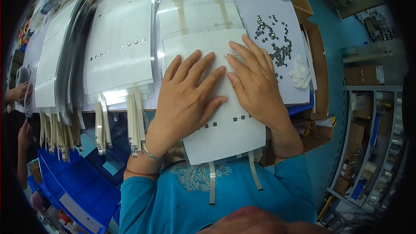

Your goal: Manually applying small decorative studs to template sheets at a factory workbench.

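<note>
Both hands (184, 90), fingers spread, rest on a smooth, rectangular white sheet (225, 145) with striped tails (212, 190).

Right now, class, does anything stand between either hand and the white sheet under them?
Nothing visible does: the left hand and right hand lie over the white sheet; the loose dark pieces sit to its right.

Sheet stack (123, 30) crowds left hand (184, 93); loose dark pieces (281, 53) block upper right; table (289, 88) strip passable between right hand (256, 89) and white cloth (300, 73).
</note>
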A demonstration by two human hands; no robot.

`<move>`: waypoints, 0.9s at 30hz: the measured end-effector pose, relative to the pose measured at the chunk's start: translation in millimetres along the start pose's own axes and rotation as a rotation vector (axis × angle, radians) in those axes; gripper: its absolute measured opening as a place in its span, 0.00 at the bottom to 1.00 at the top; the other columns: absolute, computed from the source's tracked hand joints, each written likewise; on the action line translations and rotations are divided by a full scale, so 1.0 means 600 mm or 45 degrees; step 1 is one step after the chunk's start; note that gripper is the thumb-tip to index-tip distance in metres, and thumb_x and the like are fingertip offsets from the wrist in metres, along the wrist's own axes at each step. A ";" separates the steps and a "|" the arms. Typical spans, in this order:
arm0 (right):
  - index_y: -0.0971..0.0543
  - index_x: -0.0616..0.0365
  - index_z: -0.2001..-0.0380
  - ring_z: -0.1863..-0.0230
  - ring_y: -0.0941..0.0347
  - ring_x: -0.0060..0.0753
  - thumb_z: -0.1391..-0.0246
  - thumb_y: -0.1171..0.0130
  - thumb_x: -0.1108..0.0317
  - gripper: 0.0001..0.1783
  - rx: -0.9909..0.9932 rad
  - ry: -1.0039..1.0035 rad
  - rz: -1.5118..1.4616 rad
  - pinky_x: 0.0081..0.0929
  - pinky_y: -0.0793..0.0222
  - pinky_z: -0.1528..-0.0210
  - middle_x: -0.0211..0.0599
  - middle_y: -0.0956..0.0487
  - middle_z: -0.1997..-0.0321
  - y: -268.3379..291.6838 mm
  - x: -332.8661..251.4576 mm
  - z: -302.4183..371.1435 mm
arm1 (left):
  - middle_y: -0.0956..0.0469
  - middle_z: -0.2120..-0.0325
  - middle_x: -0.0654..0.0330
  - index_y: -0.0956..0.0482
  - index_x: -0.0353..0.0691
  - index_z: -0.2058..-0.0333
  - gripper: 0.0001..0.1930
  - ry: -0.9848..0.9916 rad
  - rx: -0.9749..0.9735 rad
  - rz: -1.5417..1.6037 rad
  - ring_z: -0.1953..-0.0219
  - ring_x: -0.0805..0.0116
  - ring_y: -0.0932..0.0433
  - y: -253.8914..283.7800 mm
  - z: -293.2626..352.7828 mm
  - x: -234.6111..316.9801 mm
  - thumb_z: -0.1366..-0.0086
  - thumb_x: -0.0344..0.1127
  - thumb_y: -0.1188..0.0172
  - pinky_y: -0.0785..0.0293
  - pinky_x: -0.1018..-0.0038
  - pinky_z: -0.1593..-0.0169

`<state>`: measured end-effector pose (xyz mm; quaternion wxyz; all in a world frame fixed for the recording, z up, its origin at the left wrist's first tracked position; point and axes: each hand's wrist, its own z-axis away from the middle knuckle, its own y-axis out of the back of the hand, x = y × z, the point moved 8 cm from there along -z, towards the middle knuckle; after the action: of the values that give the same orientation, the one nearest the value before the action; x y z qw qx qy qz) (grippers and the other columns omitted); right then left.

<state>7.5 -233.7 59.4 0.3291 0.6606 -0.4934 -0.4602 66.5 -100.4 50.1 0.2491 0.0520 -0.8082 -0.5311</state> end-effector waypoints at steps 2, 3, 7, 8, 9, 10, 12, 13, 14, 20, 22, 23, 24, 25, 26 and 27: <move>0.15 0.65 0.43 0.20 0.37 0.60 0.31 0.37 0.72 0.17 -0.032 0.004 -0.031 0.53 0.41 0.22 0.52 0.24 0.27 0.004 -0.007 -0.007 | 0.26 0.29 0.55 0.20 0.51 0.33 0.31 0.002 0.000 -0.002 0.24 0.48 0.32 0.000 0.000 -0.002 0.31 0.54 0.30 0.42 0.47 0.21; 0.15 0.65 0.43 0.20 0.37 0.60 0.31 0.37 0.72 0.17 -0.061 0.012 -0.067 0.54 0.41 0.22 0.52 0.25 0.27 0.003 -0.010 -0.009 | 0.26 0.29 0.55 0.20 0.51 0.33 0.31 0.007 0.001 0.000 0.25 0.48 0.32 -0.001 0.000 -0.003 0.31 0.54 0.31 0.42 0.47 0.21; 0.15 0.65 0.44 0.20 0.37 0.61 0.32 0.37 0.72 0.16 0.103 -0.055 -0.180 0.57 0.41 0.23 0.52 0.25 0.27 0.005 0.004 0.001 | 0.26 0.29 0.55 0.20 0.50 0.34 0.31 0.003 -0.005 0.008 0.25 0.48 0.31 0.001 -0.001 -0.001 0.31 0.54 0.30 0.40 0.47 0.22; 0.15 0.65 0.44 0.20 0.37 0.60 0.32 0.36 0.73 0.16 0.157 -0.061 -0.135 0.57 0.41 0.23 0.52 0.24 0.27 0.010 0.010 0.007 | 0.26 0.29 0.55 0.20 0.50 0.34 0.31 0.005 -0.004 0.005 0.25 0.48 0.31 0.003 -0.002 0.000 0.31 0.54 0.30 0.40 0.47 0.22; 0.15 0.65 0.44 0.20 0.37 0.60 0.32 0.36 0.73 0.16 0.211 -0.067 -0.091 0.57 0.40 0.23 0.52 0.24 0.27 0.016 0.014 0.010 | 0.25 0.30 0.55 0.20 0.49 0.34 0.32 0.000 -0.002 0.005 0.26 0.48 0.30 0.005 -0.003 0.000 0.32 0.54 0.29 0.40 0.48 0.22; 0.15 0.65 0.44 0.20 0.37 0.60 0.32 0.36 0.73 0.16 0.215 -0.074 -0.091 0.57 0.40 0.23 0.52 0.24 0.27 0.015 0.013 0.010 | 0.24 0.31 0.56 0.20 0.48 0.34 0.33 -0.011 -0.006 0.008 0.26 0.48 0.29 0.005 -0.005 0.002 0.33 0.55 0.28 0.39 0.48 0.23; 0.14 0.65 0.45 0.20 0.37 0.59 0.35 0.35 0.75 0.16 0.174 -0.040 0.040 0.54 0.39 0.23 0.51 0.23 0.28 0.010 0.003 0.008 | 0.23 0.32 0.55 0.20 0.45 0.35 0.33 -0.028 0.019 0.014 0.28 0.48 0.29 0.003 -0.007 -0.001 0.33 0.54 0.29 0.38 0.49 0.24; 0.14 0.65 0.45 0.20 0.37 0.59 0.35 0.35 0.75 0.16 0.179 -0.045 0.041 0.54 0.39 0.23 0.51 0.23 0.28 0.013 0.004 0.008 | 0.23 0.34 0.54 0.21 0.42 0.36 0.33 -0.035 0.051 0.019 0.29 0.48 0.28 0.005 -0.009 -0.002 0.33 0.54 0.29 0.37 0.49 0.25; 0.14 0.65 0.46 0.22 0.34 0.59 0.36 0.33 0.76 0.16 0.149 0.010 0.027 0.52 0.37 0.25 0.51 0.23 0.29 0.013 -0.001 0.009 | 0.23 0.34 0.54 0.21 0.42 0.36 0.33 -0.042 0.049 0.019 0.29 0.48 0.28 0.005 -0.012 -0.001 0.33 0.54 0.29 0.37 0.49 0.25; 0.11 0.63 0.49 0.48 0.16 0.38 0.37 0.33 0.82 0.15 0.462 -0.265 -0.259 0.30 0.20 0.48 0.45 0.16 0.42 0.085 0.055 0.077 | 0.19 0.47 0.57 0.22 0.43 0.33 0.35 0.001 0.070 0.014 0.45 0.54 0.24 0.001 -0.037 -0.001 0.34 0.52 0.28 0.27 0.57 0.38; 0.11 0.62 0.49 0.53 0.16 0.32 0.34 0.33 0.80 0.13 0.549 -0.407 -0.322 0.26 0.20 0.53 0.42 0.15 0.48 0.095 0.085 0.125 | 0.20 0.50 0.58 0.20 0.45 0.33 0.33 -0.043 0.091 -0.031 0.48 0.56 0.25 -0.003 -0.040 0.004 0.33 0.53 0.29 0.26 0.58 0.41; 0.11 0.62 0.49 0.56 0.16 0.30 0.34 0.32 0.78 0.12 0.544 -0.501 -0.269 0.25 0.21 0.55 0.40 0.14 0.51 0.099 0.098 0.145 | 0.20 0.49 0.58 0.19 0.45 0.34 0.32 -0.051 0.092 -0.080 0.48 0.56 0.25 -0.003 -0.040 0.004 0.32 0.53 0.30 0.27 0.58 0.41; 0.10 0.62 0.50 0.58 0.17 0.28 0.33 0.31 0.77 0.11 0.539 -0.595 -0.215 0.23 0.21 0.57 0.38 0.14 0.53 0.101 0.111 0.162 | 0.21 0.48 0.58 0.18 0.46 0.35 0.31 -0.060 0.094 -0.129 0.47 0.56 0.25 -0.003 -0.040 0.005 0.32 0.53 0.30 0.27 0.58 0.41; 0.10 0.62 0.50 0.60 0.17 0.27 0.33 0.30 0.76 0.10 0.582 -0.549 -0.159 0.23 0.21 0.58 0.37 0.14 0.57 0.103 0.111 0.169 | 0.21 0.45 0.57 0.18 0.46 0.36 0.29 -0.045 0.053 -0.137 0.43 0.54 0.25 -0.002 -0.041 0.004 0.29 0.54 0.33 0.28 0.57 0.38; 0.10 0.62 0.50 0.60 0.17 0.27 0.33 0.30 0.76 0.10 0.586 -0.564 -0.147 0.23 0.21 0.58 0.37 0.14 0.57 0.105 0.114 0.175 | 0.21 0.45 0.57 0.18 0.46 0.36 0.29 -0.060 0.047 -0.127 0.43 0.54 0.25 -0.005 -0.040 0.007 0.29 0.54 0.33 0.28 0.57 0.38; 0.10 0.62 0.50 0.60 0.17 0.27 0.33 0.30 0.76 0.10 0.537 -0.527 -0.121 0.24 0.22 0.59 0.37 0.14 0.57 0.103 0.110 0.175 | 0.21 0.43 0.56 0.18 0.46 0.36 0.29 -0.065 0.061 -0.146 0.40 0.52 0.25 -0.007 -0.038 0.009 0.28 0.55 0.34 0.29 0.56 0.36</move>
<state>-106.3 -313.1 57.6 0.0550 0.6289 -0.6031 -0.4876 71.5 -123.2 55.7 0.1962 0.0906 -0.8225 -0.5262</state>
